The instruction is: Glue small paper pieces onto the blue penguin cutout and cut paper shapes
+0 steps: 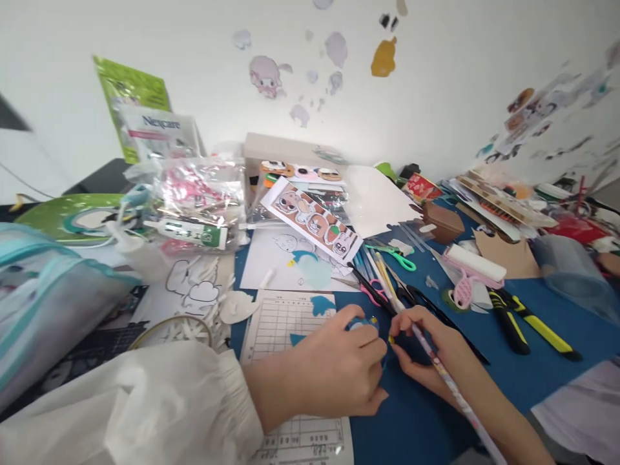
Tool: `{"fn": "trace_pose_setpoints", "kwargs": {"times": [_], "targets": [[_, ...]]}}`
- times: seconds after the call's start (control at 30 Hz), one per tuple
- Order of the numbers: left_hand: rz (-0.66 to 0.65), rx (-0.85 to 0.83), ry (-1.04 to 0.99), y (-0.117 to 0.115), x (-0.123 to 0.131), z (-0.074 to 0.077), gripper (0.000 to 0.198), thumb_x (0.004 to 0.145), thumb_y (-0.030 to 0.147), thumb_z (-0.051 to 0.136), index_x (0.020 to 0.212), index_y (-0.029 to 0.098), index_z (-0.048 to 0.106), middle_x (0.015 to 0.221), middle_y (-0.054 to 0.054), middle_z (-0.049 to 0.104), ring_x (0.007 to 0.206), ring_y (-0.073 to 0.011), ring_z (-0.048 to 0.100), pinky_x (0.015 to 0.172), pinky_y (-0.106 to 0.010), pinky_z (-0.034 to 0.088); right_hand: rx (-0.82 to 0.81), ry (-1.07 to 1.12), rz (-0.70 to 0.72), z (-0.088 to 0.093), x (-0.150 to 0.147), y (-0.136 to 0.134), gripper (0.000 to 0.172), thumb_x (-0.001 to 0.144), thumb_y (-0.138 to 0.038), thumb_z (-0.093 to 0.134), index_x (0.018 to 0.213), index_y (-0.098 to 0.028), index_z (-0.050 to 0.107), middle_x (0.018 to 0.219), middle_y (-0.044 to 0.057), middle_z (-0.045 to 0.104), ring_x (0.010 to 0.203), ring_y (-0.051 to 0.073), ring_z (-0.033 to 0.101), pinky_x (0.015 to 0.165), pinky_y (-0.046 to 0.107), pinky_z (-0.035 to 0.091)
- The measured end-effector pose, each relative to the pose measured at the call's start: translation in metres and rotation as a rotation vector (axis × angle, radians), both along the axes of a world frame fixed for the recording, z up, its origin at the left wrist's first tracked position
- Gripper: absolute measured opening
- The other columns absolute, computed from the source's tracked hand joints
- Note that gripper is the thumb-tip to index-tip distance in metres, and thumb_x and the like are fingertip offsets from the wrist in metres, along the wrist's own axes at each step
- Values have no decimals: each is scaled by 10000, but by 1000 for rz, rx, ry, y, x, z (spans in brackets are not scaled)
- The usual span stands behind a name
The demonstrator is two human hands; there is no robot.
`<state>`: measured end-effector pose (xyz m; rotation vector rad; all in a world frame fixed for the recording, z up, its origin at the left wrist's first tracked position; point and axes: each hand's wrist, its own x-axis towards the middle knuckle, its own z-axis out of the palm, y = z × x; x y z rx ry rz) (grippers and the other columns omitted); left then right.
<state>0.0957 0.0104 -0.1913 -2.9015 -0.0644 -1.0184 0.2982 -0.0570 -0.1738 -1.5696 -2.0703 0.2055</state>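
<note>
Evidently, close handling of small pieces is in hand: over the near counter [416,423], the left hand [339,368] has its fingers around a blue piece [357,321], while just right the right hand [440,334] grips a patterned pen [455,391] and apparently a yellow bit [391,339], likely calling for steady alignment.

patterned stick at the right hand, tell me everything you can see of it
The patterned stick is long, slim and straight, pale white to lilac, with small coloured print that includes reddish patches. It slants across the right hand, touching it, and runs down over the forearm until the picture's bottom edge cuts it off. Its upper part passes by the fingers toward other sticks, where its end is hard to make out. Its material and exact use cannot be told.
</note>
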Motion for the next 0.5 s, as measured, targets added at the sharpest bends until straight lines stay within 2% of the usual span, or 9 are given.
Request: {"fn": "trace_pose_setpoints", "kwargs": {"times": [0.13, 0.27, 0.4, 0.5], "targets": [[-12, 18, -28, -3, 1, -3, 299, 878, 286, 515, 651, 179, 678, 591, 6, 576, 585, -149, 542, 590, -314, 431, 89, -1, 49, 26, -12, 28, 236, 741, -108, 567, 868, -257, 435, 794, -1, 609, 669, 151, 615, 615, 241, 457], [-5, 23, -29, -7, 2, -9, 284, 843, 279, 541, 610, 177, 667, 506, 7, 577, 462, -144, 541, 436, -297, 384, 25, -5, 171, 44, -52, 72, 232, 718, -97, 581, 867, -245, 483, 800, -9, 633, 662, 140, 602, 631, 233, 453], [-22, 39, 42, -8, 2, -13, 276, 863, 267, 543, 624, 171, 643, 498, 18, 577, 456, -139, 552, 409, -274, 398, -44, -35, 289, 36, -97, 113, 240, 657, -60, 615, 803, -223, 515, 790, -32, 629, 639, 122, 566, 631, 229, 441], [-56, 59, 130, -8, 3, -16, 229, 905, 283, 576, 717, 161, 619, 603, 39, 600, 523, -103, 562, 497, -242, 471, -94, -77, 343, 21, -116, 131, 170, 721, -114, 673, 808, -192, 550, 789, -23, 618, 668, 128, 568, 647, 257, 462]]}}
